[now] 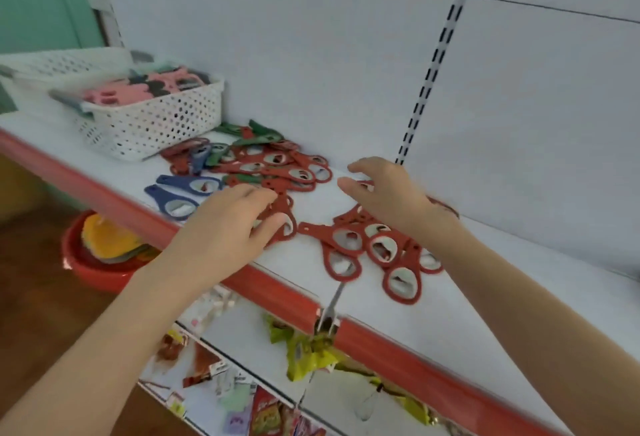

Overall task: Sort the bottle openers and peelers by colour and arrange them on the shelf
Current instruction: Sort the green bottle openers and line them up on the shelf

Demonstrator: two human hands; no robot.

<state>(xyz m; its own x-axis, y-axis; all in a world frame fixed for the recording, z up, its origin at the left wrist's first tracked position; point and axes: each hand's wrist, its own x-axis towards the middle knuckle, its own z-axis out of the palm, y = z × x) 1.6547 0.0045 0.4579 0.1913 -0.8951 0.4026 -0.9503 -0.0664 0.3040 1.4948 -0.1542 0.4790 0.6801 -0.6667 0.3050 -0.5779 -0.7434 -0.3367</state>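
On the white shelf [485,297], at 5 o'clock from centre, I see a cluster of red bottle openers [381,248]. My right hand [388,193] hovers over its far side, fingers loose and grasping nothing. My left hand [228,224] lies flat on one red opener [287,221], fingers nearly straight. At its 12 o'clock sits the mixed pile [273,165], with two blue openers [183,193] at 10 o'clock and a white basket [156,124] beyond them.

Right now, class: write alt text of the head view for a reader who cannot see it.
Two bare hands above bottle openers on a white shelf: the left hand touches a red opener, the right hand hovers open above a red cluster. Blue openers lie left, near a white basket.
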